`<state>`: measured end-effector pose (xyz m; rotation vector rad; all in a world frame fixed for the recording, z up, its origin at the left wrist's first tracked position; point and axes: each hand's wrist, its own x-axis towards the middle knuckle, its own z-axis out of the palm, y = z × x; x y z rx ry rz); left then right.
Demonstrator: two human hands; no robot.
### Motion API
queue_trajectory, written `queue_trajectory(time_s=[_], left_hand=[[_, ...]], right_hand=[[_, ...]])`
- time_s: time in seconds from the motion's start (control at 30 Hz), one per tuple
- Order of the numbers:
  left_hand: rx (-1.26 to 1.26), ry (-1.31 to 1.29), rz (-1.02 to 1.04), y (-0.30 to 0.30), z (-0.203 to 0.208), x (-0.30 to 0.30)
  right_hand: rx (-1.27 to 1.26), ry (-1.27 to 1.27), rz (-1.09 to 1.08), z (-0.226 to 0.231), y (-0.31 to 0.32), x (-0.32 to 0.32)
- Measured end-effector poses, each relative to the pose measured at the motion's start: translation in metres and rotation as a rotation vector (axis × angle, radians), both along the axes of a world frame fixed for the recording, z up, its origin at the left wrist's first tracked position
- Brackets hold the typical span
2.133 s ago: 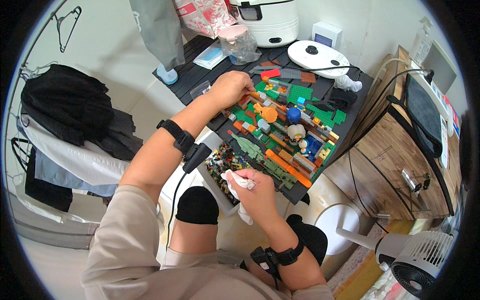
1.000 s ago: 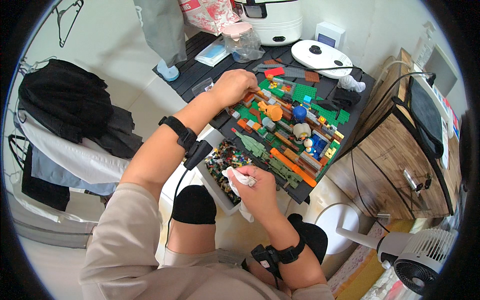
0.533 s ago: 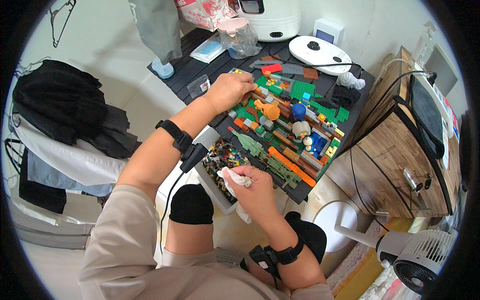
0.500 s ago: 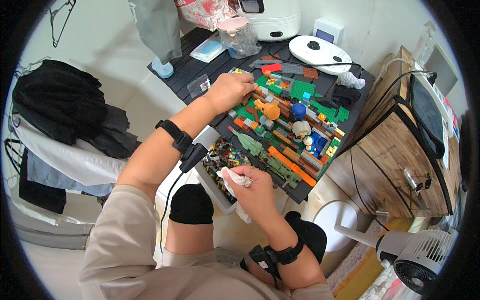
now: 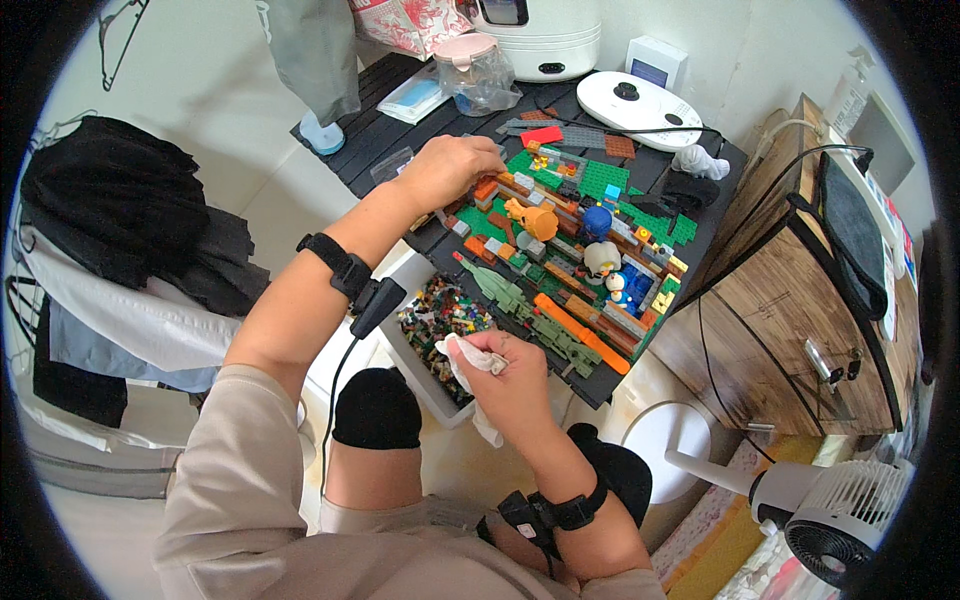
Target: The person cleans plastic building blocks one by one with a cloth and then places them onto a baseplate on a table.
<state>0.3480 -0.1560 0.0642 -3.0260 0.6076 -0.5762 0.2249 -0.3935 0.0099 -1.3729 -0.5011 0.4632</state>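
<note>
My left hand (image 5: 450, 170) is at the far left corner of a toy-brick build (image 5: 560, 225), knuckles up. Its fingers are bent together beside the brown and grey bricks, and whatever they pinch is hidden beneath them. Crumpled in my right hand (image 5: 515, 385) is a white cloth (image 5: 484, 425), held over a light grey bin (image 5: 433, 396) of loose small bricks. On the build stand an orange figure (image 5: 537, 219), a round blue piece (image 5: 598, 220) and a blue-and-white figure (image 5: 617, 287). A long green brick piece (image 5: 530, 318) lies along the near side, with an orange strip (image 5: 583, 334) beside it.
The build covers much of a black slatted table (image 5: 385, 95). Behind it are a white appliance (image 5: 545, 40), a pink-lidded jar (image 5: 470, 65) and a white lid (image 5: 640, 108) with a cable across it. A wooden cabinet (image 5: 790, 300) and white fan (image 5: 835, 505) stand right; clothes (image 5: 120, 200) hang left.
My left hand has shifted slightly back and left, uncovering orange-brown bricks at the build's corner. The right hand still holds the cloth in about the same place.
</note>
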Motion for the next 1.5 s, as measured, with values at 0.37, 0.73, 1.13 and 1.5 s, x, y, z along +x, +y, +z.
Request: queue_trajectory(time_s=[0.37,0.73,1.13,1.5], left_hand=[[-0.082,0.103,-0.057,-0.008,0.007,0.003],[0.048,0.090,-0.040,-0.012,0.001,0.001],[0.034,-0.027,-0.008,-0.018,-0.009,-0.003],[-0.149,0.060,0.019,-0.012,-0.014,-0.009]], right_hand=[[0.009,-0.030,0.002,0.003,0.006,-0.002],[-0.009,-0.039,-0.012,-0.002,0.005,-0.001],[-0.053,-0.020,0.015,0.002,0.005,-0.004],[-0.104,-0.022,0.039,-0.004,0.003,-0.007]])
